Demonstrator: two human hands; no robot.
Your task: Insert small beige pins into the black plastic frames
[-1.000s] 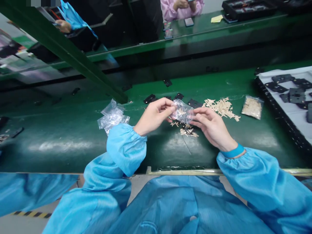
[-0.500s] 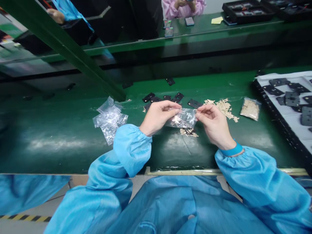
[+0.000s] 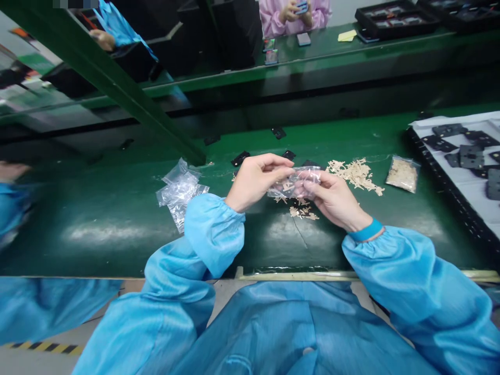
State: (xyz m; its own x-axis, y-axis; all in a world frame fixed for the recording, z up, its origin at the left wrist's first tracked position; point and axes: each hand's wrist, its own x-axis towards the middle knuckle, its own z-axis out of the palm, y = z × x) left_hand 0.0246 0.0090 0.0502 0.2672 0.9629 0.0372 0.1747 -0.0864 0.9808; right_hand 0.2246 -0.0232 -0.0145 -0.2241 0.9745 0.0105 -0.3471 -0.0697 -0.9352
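My left hand and my right hand both pinch a small clear plastic bag above the green workbench. The bag is bunched between my fingers, with beige pieces visible inside. Just below it lie loose beige die-cut pieces, and a larger heap of them lies to the right. Beyond my hands are small black plastic parts. A filled, sealed bag of beige pieces lies further right, and crumpled empty clear bags lie left of my left hand.
A white-lined tray of black plates sits at the right. A green beam slants across the upper left. A co-worker in a pink sleeve sits across the far bench, and a blue-sleeved hand shows at the left edge.
My hands have moved closer together. The bag, stretched flat between them before, is now bunched up, with beige pieces showing inside it.
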